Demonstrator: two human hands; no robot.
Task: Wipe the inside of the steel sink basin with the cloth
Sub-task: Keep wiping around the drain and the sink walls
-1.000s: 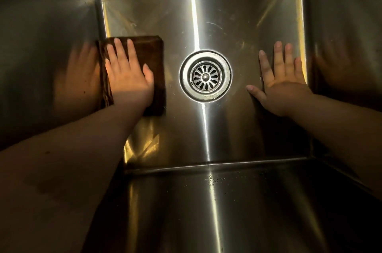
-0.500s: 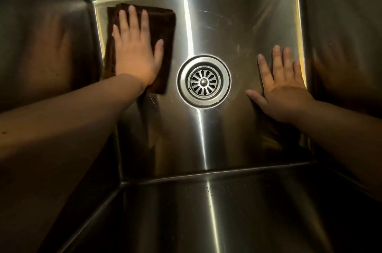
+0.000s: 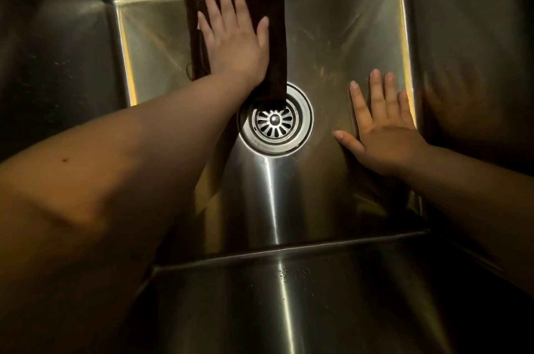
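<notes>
Sink floor [image 3: 341,44]: cloth [image 3: 277,50] @ rear edge

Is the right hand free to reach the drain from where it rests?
Probably yes: the right hand lies flat beside the drain, holding nothing, with only bare sink floor between them.

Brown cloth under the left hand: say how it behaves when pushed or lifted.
The dark brown folded cloth looks soft and layered at its left edge, so it would probably droop when lifted. Pressed flat by the left hand on the smooth steel sink floor, it should slide easily. Its near end overlaps the round drain rim and might snag there.
</notes>
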